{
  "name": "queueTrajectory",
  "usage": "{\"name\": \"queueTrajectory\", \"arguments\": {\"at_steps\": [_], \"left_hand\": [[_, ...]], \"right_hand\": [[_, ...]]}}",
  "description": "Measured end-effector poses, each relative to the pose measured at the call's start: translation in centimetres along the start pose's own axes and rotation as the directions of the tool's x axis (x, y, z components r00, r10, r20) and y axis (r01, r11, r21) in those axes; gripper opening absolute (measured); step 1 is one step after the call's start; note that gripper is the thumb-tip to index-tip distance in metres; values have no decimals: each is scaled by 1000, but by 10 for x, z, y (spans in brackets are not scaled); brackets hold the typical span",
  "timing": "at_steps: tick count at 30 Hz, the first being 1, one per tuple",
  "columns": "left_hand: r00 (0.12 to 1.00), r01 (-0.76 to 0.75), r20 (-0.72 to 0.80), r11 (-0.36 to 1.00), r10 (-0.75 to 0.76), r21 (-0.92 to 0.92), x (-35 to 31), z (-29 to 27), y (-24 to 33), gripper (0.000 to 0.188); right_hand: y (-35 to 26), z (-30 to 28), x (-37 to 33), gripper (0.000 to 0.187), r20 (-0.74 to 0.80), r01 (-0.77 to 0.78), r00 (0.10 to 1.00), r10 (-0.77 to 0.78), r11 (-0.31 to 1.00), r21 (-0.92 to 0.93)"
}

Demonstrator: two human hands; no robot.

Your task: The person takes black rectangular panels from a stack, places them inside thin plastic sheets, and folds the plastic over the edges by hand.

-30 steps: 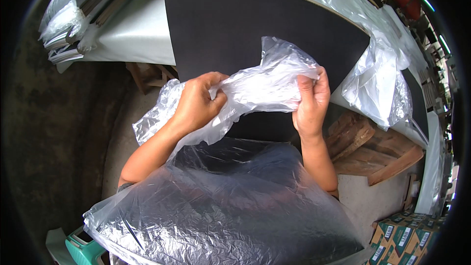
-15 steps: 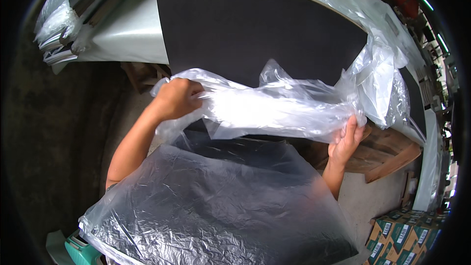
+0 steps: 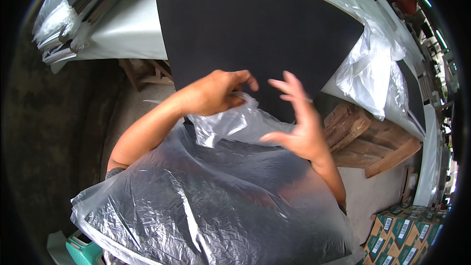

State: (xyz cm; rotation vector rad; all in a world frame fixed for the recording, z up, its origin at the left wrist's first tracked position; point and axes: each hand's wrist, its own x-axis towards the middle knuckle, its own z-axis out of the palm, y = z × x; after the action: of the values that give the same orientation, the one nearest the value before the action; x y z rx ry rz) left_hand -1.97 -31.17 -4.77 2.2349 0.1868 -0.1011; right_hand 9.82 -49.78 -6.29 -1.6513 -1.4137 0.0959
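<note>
My left hand (image 3: pixel 218 92) is curled over a bunched piece of clear plastic film (image 3: pixel 230 125), its index finger bent out to the right. The film hangs crumpled below that hand and reaches toward my right hand. My right hand (image 3: pixel 299 120) is raised beside it, slightly blurred, with thumb and fingers spread and nothing between them. Beyond both hands lies a large flat black sheet (image 3: pixel 255 29) with a pale far edge. A wide clear plastic sheet (image 3: pixel 211 206) drapes over my front, below my hands.
Crumpled plastic wrap (image 3: pixel 375 73) hangs off the right side of the stack. Wooden pallet pieces (image 3: pixel 375 147) sit under it. White-covered sheets (image 3: pixel 125 32) lie at far left. Patterned cartons (image 3: pixel 405 233) stand lower right, and a green plastic object (image 3: pixel 83 249) lower left.
The film was stretched wide between both hands; it is now bunched smaller near my left hand. My right hand has let go and moved left with fingers spread. My left hand has moved right.
</note>
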Motion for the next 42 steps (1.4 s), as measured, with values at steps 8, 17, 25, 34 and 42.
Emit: {"name": "queueTrajectory", "arguments": {"at_steps": [8,17,25,34,42], "left_hand": [[978,-207,-199,499,69,-842,-12,0,-38,69],[933,-82,-326,792,-152,-605,2,40,-39,14],[943,15,-308,938,-129,-347,-3,53,-34,20],[930,-25,-353,942,-101,-334,1,58,-29,18],[982,-2,-174,930,-67,-367,-10,55,-27,19]], "right_hand": [[44,43,21,16,106,-295,935,339,575,763],[53,39,5,81,194,-243,967,165,370,897],[56,26,19,42,113,-199,866,487,128,972],[28,55,-11,58,131,-266,920,370,343,901],[52,50,-7,20,289,-322,818,497,-22,947]]}}
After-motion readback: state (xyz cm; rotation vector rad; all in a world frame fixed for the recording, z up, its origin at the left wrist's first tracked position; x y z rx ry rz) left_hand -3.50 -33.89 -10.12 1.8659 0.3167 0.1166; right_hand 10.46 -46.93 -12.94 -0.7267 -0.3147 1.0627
